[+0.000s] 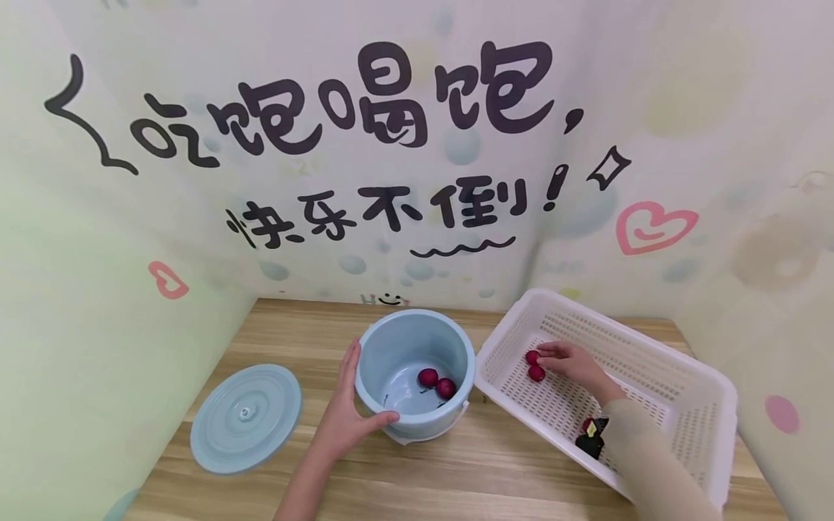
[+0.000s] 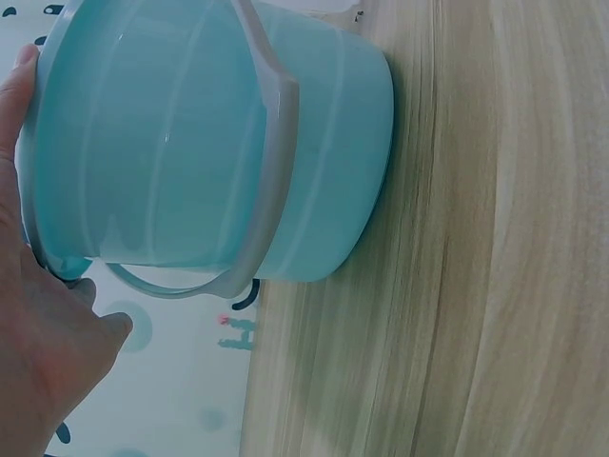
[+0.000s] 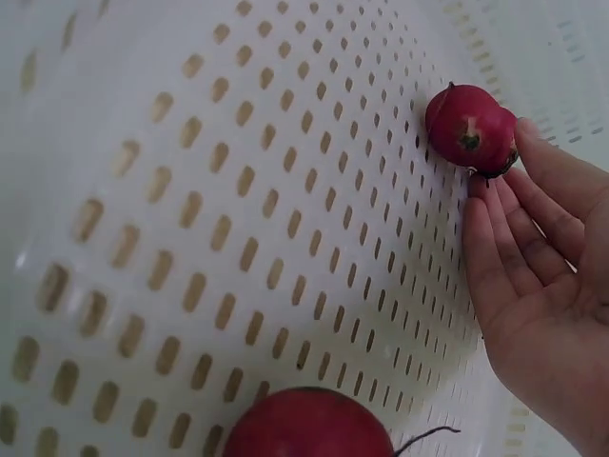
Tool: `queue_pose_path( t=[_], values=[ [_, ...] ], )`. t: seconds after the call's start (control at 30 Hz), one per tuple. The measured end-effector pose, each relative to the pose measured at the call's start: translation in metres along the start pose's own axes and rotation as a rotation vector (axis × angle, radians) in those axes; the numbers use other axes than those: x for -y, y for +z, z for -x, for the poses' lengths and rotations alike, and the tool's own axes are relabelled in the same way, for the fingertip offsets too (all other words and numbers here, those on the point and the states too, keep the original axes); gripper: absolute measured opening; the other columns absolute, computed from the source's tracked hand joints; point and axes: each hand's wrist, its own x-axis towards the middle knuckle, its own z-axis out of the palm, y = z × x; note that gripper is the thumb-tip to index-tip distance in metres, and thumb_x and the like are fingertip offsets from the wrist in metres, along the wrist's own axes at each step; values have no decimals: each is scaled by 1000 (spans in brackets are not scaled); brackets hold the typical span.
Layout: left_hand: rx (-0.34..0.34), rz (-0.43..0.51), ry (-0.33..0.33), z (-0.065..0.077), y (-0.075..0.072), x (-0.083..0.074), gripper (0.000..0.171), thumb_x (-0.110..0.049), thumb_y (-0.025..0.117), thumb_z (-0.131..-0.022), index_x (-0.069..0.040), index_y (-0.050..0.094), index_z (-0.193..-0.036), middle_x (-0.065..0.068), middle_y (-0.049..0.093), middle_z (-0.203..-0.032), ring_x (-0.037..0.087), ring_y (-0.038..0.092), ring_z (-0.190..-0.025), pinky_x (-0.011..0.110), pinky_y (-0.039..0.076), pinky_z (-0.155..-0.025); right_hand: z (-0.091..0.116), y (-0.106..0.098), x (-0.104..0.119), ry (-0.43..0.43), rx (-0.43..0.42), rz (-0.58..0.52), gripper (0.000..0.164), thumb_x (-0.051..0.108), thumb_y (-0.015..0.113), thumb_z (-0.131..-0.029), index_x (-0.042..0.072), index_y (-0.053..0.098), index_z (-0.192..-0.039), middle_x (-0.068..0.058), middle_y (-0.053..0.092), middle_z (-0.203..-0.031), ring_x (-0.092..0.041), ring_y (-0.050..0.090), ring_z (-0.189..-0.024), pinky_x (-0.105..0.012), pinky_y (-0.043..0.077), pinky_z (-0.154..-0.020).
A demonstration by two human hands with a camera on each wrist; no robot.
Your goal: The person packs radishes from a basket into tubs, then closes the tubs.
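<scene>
My left hand [image 1: 344, 420] holds a light blue bucket [image 1: 386, 354] by its side, with the thumb over the front rim and the fingers along the left wall. Inside on the bucket's floor lie two radishes [image 1: 428, 377]. The white bucket handle [image 2: 279, 143] hangs down in the left wrist view. My right hand [image 1: 576, 364] is down in a white perforated basket [image 1: 606, 331]. Two red radishes [image 3: 464, 126] sit together at its fingertips; the thumb and fingers pinch the nearer one. Another radish [image 3: 309, 427] lies at the bottom of the right wrist view.
A round light blue lid [image 1: 246, 420] lies on the wooden table [image 1: 469, 474], left of the bucket. In the basket, a dark object with a yellow mark [image 1: 589, 445] is partly covered by the right sleeve [image 1: 641, 449]. A printed wall cloth [image 1: 313, 278] stands behind the table.
</scene>
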Motion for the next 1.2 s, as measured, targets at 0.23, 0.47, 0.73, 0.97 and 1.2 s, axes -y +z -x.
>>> queue_pose_path(
  t=[0.23,0.47,0.73,0.97,1.2],
  values=[
    [0,-1,-6,-1,-1,-1,128,-34,92,-69,-27,4,-161,6,3,-170,41,13,-154,68,23,-117,-5,4,2,47,-26,-34,51,20,71,-93,-10,56,-131,-24,68,-119,-4,59,-87,-23,52,-73],
    [2,-1,-3,0,-3,-2,128,-34,92,-69,-22,5,-162,8,3,-170,41,12,-155,68,23,-117,-5,8,3,63,-35,-22,51,19,72,-92,-10,56,-131,-23,69,-117,-7,60,-89,-24,52,-74],
    [-2,-12,-4,-1,-2,-1,127,-35,92,-69,-18,6,-162,7,3,-170,41,12,-154,68,23,-117,-3,8,6,51,-49,-19,40,13,68,-94,-8,61,-126,-24,69,-116,-9,60,-89,-25,52,-75],
    [-4,-7,-1,0,-2,-1,127,-35,91,-69,-23,5,-162,8,4,-170,41,13,-154,68,24,-117,-5,8,5,87,-89,54,32,19,70,-93,1,71,-119,-18,71,-116,-12,57,-86,-24,47,-73],
    [-6,15,-10,1,-1,-2,127,-34,92,-69,-28,5,-161,4,4,-170,38,12,-155,67,23,-118,-3,9,6,110,-104,62,32,21,69,-94,3,71,-120,-19,70,-120,-15,55,-90,-26,44,-77]
  ],
)
